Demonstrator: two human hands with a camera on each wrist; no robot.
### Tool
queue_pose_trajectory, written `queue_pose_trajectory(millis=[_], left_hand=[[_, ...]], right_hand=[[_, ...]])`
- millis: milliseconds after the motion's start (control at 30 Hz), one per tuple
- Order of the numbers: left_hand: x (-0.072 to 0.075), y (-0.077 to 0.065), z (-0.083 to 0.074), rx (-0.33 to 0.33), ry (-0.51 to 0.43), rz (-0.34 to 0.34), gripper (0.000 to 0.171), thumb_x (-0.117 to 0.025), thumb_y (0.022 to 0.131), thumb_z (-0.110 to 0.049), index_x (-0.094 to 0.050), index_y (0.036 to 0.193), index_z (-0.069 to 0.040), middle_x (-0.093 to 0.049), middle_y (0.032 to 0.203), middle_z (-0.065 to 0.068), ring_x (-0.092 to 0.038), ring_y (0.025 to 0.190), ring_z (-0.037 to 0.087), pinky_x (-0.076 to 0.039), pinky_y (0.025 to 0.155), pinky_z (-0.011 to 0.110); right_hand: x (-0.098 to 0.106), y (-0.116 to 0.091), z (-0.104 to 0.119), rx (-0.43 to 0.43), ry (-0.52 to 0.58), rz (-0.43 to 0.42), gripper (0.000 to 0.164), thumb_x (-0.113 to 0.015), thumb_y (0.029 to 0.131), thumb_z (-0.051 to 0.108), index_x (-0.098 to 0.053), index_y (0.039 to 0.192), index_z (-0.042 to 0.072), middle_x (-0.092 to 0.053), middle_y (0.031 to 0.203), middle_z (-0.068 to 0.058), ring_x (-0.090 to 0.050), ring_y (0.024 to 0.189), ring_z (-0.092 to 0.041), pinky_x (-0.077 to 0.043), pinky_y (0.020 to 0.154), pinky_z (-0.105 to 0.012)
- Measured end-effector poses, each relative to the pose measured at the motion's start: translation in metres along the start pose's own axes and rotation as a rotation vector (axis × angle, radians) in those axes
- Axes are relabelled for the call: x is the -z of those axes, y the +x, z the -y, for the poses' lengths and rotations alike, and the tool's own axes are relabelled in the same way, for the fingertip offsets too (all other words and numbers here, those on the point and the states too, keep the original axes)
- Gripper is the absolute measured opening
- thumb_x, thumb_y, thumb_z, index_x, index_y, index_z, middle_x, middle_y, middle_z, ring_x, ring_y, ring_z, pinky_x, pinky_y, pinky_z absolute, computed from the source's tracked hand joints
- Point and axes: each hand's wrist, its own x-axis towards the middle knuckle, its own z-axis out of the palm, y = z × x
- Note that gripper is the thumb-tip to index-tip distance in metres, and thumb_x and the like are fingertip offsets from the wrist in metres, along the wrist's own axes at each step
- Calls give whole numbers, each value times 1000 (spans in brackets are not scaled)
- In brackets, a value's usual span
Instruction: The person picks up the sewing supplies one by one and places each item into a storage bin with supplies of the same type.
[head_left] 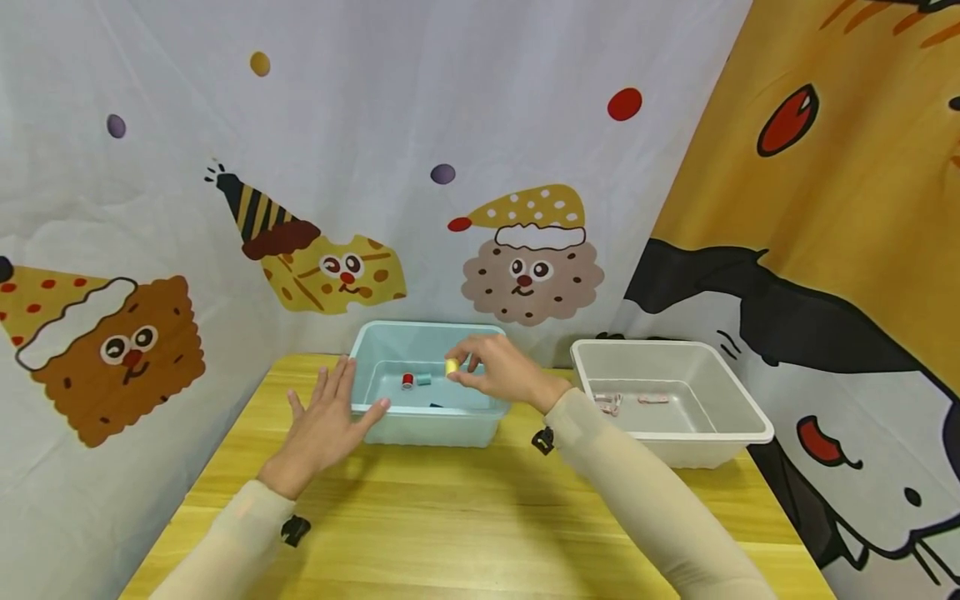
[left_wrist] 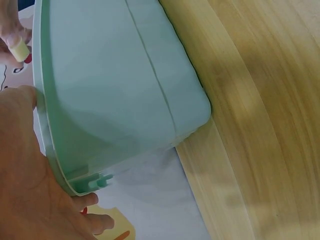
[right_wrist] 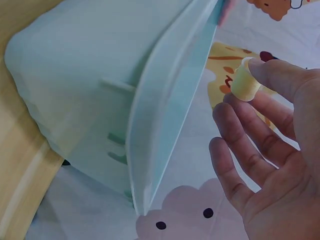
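My right hand (head_left: 502, 367) pinches a yellow thread spool (head_left: 452, 367) between thumb and fingertips, above the right part of the light blue bin (head_left: 431, 427). In the right wrist view the spool (right_wrist: 245, 84) is a short cylinder with a pale rim, and the other fingers are spread apart. My left hand (head_left: 324, 429) rests at the bin's left front corner with its fingers extended, the thumb over the front rim. Inside the bin lie a red spool (head_left: 407, 381), a light blue spool (head_left: 423, 379) and a dark piece (head_left: 436, 406) partly hidden by the front wall.
To the right stands a white bin (head_left: 675, 450) with several pinkish, clear-looking small items (head_left: 609, 403) in it. Both bins are on a wooden table (head_left: 420, 517). A printed cloth (head_left: 360, 100) hangs right behind them.
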Motion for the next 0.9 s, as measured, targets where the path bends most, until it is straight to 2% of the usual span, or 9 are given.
queue_pose_trajectory(millis=[233, 500, 733, 900], left_hand=[[0, 1, 0, 1, 4, 0, 114, -47, 114, -81, -10, 187, -2, -6, 197, 23, -4, 181, 60, 7, 127, 101], [1, 1, -2, 5, 0, 3, 114, -48, 114, -81, -10, 187, -3, -6, 197, 24, -3, 181, 60, 7, 127, 100], [-2, -2, -2, 9, -5, 7, 113, -48, 115, -80, -10, 187, -2, -7, 197, 23, -3, 181, 60, 7, 126, 101], [1, -1, -2, 8, -6, 1, 111, -51, 115, -77, -11, 187, -2, -6, 197, 23, -3, 181, 59, 7, 126, 101]], right_hand=[[3, 18, -10, -25, 5, 27, 32, -85, 110, 26, -84, 137, 9, -87, 121, -6, -84, 100, -17, -72, 91, -40], [7, 38, -14, -60, 6, 36, 33, -84, 111, 26, -84, 139, 7, -89, 122, -7, -85, 105, -21, -70, 93, -33], [3, 48, -17, -114, 17, 46, 35, -84, 111, 26, -83, 141, 7, -88, 122, -8, -85, 105, -22, -71, 93, -35], [1, 56, -21, -138, 26, 36, 31, -85, 110, 25, -85, 136, 7, -89, 119, -8, -85, 101, -22, -71, 93, -38]])
